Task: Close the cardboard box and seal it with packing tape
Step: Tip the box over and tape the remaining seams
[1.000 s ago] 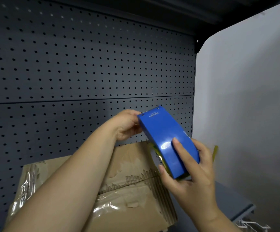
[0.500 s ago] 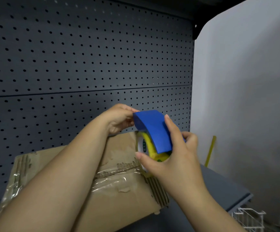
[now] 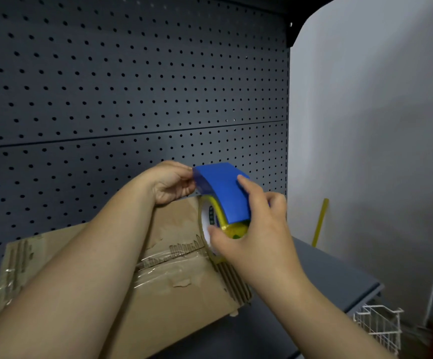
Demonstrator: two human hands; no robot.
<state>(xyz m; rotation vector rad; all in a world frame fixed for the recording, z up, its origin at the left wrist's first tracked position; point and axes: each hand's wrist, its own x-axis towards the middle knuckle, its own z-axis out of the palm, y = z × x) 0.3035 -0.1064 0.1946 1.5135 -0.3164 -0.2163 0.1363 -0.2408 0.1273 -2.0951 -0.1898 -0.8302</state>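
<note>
A worn cardboard box (image 3: 179,294) lies closed on the grey shelf, its top seam patched with wrinkled clear tape. Above its far right corner I hold a blue tape dispenser (image 3: 223,193) with a yellowish roll of packing tape (image 3: 218,218) inside. My right hand (image 3: 254,229) grips the dispenser and roll from the right, index finger on the blue cover. My left hand (image 3: 171,185) pinches at the dispenser's front edge; whether it holds the tape end is hidden. My left forearm covers the box's middle.
A dark grey pegboard (image 3: 132,86) rises right behind the box. The grey shelf (image 3: 326,275) ends at the right, with a white wire basket (image 3: 378,322) below its edge. A pale wall (image 3: 378,125) and a thin yellow strip (image 3: 320,221) stand at the right.
The dispenser turned from showing its flat blue back to showing the roll, and sank toward the box's far right corner. My left hand stayed at its front edge.
</note>
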